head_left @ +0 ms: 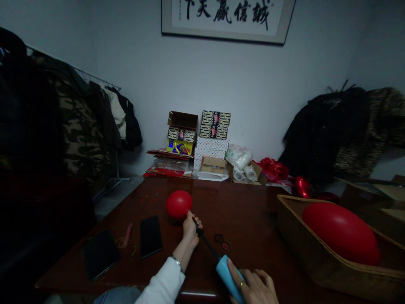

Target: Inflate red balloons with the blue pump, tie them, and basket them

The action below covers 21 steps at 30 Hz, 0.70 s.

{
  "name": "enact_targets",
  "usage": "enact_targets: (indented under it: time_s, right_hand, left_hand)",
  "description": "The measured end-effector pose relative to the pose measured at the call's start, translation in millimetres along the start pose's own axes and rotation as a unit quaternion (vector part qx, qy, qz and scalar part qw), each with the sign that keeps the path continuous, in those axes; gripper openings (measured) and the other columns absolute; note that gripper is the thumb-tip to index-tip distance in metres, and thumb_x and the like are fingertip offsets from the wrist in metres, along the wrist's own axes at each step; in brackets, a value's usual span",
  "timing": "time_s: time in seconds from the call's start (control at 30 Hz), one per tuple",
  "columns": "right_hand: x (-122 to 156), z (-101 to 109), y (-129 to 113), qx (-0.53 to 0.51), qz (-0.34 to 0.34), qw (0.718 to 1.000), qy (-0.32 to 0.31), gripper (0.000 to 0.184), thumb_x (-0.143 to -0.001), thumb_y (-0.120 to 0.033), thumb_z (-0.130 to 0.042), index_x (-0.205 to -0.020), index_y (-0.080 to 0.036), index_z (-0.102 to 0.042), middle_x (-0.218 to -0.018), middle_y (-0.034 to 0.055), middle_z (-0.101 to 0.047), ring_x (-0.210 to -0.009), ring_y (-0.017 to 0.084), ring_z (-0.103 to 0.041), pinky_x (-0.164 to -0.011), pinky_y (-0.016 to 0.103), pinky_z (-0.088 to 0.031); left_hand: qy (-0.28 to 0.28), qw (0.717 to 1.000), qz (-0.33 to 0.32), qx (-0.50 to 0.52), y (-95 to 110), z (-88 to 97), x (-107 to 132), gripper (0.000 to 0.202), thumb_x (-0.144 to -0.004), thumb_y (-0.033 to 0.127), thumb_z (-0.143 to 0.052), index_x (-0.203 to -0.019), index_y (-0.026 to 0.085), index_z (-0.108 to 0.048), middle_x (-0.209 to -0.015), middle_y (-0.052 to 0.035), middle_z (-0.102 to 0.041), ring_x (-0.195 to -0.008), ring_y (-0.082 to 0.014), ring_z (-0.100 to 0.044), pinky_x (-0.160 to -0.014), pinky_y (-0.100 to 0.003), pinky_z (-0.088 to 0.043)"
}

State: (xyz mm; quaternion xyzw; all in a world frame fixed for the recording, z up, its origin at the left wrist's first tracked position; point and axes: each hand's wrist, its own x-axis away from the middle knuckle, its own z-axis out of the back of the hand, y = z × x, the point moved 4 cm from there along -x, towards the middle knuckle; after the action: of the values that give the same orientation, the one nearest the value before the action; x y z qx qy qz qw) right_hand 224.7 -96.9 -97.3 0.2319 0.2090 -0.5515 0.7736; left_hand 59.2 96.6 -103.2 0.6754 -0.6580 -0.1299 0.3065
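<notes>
I see the dark table point(253, 219) with a wicker basket point(291, 228) at its right edge, holding a large red balloon point(341, 232). Mid-table lies a small red balloon point(179, 204), its neck pinched shut in my left hand point(190, 230). Near the front edge my right hand point(253, 287) wraps tightly around the blue pump point(225, 272).

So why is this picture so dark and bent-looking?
Head view: weak room light leaves the coats and corners nearly black; the wide lens bends the basket rim and framed scroll; a glare streak sits on the table edge; small balloon and pump look sharp.
</notes>
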Motion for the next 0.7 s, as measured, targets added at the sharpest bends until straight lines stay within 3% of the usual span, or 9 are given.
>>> enact_targets:
  time_s: [0.1, 0.37, 0.53, 0.7]
  right_hand:
    - [-21, 1, -5, -0.025, 0.016, 0.999, -0.038, 0.073, -0.07, -0.023, -0.057, -0.138, -0.031, -0.032, -0.088, -0.0011, -0.065, -0.076, 0.017, -0.061, -0.083, 0.036, -0.031]
    - [-56, -5, -26, -0.022, -0.07, 0.995, -0.069, 0.065, -0.07, -0.017, -0.059, -0.132, -0.026, -0.044, -0.096, 0.0069, -0.066, -0.089, 0.022, -0.059, -0.089, 0.042, -0.029]
    - [-53, -5, -26, -0.035, -0.078, 0.993, -0.083, 0.063, -0.071, -0.017, -0.058, -0.132, -0.026, -0.044, -0.093, 0.0055, -0.066, -0.086, 0.021, -0.06, -0.088, 0.041, -0.029]
    - [-32, -8, -15, -0.041, -0.025, 0.997, -0.052, 0.066, -0.072, -0.022, -0.057, -0.135, -0.029, -0.039, -0.086, 0.0002, -0.064, -0.078, 0.018, -0.061, -0.082, 0.037, -0.031]
  left_hand:
    - [0.002, 1.0, 0.012, -0.007, -12, -0.2, 6, 0.043, -0.077, 0.053, -0.061, -0.064, 0.019, -0.039, -0.045, 0.0087, -0.036, -0.034, -0.0039, -0.034, -0.034, -0.015, -0.024]
    - [0.004, 0.999, 0.038, -0.037, -34, 2.5, 15, 0.044, -0.075, 0.057, -0.06, -0.064, 0.019, -0.04, -0.044, 0.0073, -0.041, -0.035, -0.0055, -0.038, -0.036, -0.017, -0.029]
    - [0.008, 0.998, 0.04, -0.042, -33, 5.5, 11, 0.043, -0.076, 0.056, -0.06, -0.065, 0.02, -0.04, -0.044, 0.008, -0.04, -0.034, -0.005, -0.036, -0.035, -0.017, -0.027]
    - [0.009, 0.999, 0.026, -0.043, -26, 5.7, 7, 0.041, -0.079, 0.054, -0.057, -0.065, 0.02, -0.039, -0.043, 0.0085, -0.038, -0.033, -0.0047, -0.034, -0.035, -0.017, -0.025]
